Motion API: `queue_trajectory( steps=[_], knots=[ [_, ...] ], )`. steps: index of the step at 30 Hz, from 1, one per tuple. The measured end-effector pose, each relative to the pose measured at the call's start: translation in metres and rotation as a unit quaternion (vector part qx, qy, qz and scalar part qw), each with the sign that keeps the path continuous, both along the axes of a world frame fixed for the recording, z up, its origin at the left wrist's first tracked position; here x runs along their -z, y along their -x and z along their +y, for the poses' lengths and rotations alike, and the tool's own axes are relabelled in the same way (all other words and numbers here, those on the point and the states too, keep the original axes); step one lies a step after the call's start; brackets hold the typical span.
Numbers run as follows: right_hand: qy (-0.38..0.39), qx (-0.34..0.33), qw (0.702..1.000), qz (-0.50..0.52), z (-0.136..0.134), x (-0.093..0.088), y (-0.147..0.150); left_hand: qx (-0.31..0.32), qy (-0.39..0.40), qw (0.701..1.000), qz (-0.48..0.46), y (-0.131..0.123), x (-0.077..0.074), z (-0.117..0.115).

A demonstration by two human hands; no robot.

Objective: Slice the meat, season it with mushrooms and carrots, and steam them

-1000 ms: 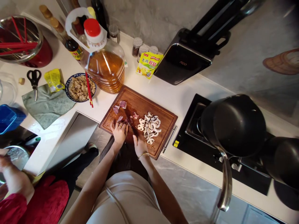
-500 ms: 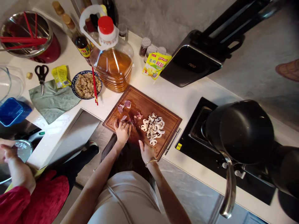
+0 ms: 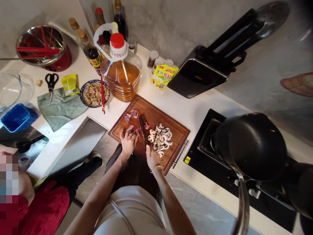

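Note:
A brown wooden cutting board (image 3: 171,122) lies on the white counter in front of me. My left hand (image 3: 128,141) presses with curled fingers on pieces of raw pink meat (image 3: 129,128) at the board's near left. My right hand (image 3: 152,157) is closed on the handle of a dark knife (image 3: 143,130), whose blade points away from me between the meat and a heap of sliced white mushrooms (image 3: 160,138). Two more meat pieces (image 3: 131,115) lie farther back on the board.
A big oil jug (image 3: 121,73), sauce bottles (image 3: 91,52), a bowl of food with red chopsticks (image 3: 95,93), scissors (image 3: 51,81) and a green cloth (image 3: 60,107) stand to the left. A black pot (image 3: 251,145) sits on the stove to the right. Another person in red (image 3: 31,205) is at lower left.
The knife blade has come up into view, pointing away from me over the board. My left hand stays on the meat. The camera has tipped slightly, shifting everything down and right.

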State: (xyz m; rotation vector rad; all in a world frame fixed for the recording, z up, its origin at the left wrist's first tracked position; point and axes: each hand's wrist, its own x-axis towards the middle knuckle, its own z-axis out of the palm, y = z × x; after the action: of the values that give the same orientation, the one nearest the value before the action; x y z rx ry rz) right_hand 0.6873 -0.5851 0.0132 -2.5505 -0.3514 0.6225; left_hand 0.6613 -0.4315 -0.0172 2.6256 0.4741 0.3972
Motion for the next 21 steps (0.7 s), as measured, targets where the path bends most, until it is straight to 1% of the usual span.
queue_trajectory(
  steps=[3,7,10,14,18,21],
  knots=[
    [-0.005,-0.013,0.999,0.041,-0.007,-0.009,0.004,0.005,0.005,1.0,-0.015,0.003,0.0,0.002],
    [0.016,-0.019,0.999,0.043,-0.014,-0.015,0.013,-0.016,0.008,1.0,-0.006,0.004,0.0,0.003],
    [0.042,-0.024,0.997,0.056,-0.016,-0.014,0.019,-0.019,0.003,1.0,0.011,0.002,0.0,0.004],
    [0.082,-0.026,0.994,0.062,-0.016,-0.011,0.023,-0.021,-0.029,0.999,0.023,-0.002,0.001,0.004],
    [0.089,-0.035,0.994,0.049,-0.015,-0.009,0.025,-0.029,-0.05,0.998,0.037,-0.006,0.002,0.002],
    [0.099,-0.035,0.994,0.038,-0.016,-0.007,0.029,-0.03,-0.039,0.998,0.048,-0.008,0.002,0.001]
  ],
)
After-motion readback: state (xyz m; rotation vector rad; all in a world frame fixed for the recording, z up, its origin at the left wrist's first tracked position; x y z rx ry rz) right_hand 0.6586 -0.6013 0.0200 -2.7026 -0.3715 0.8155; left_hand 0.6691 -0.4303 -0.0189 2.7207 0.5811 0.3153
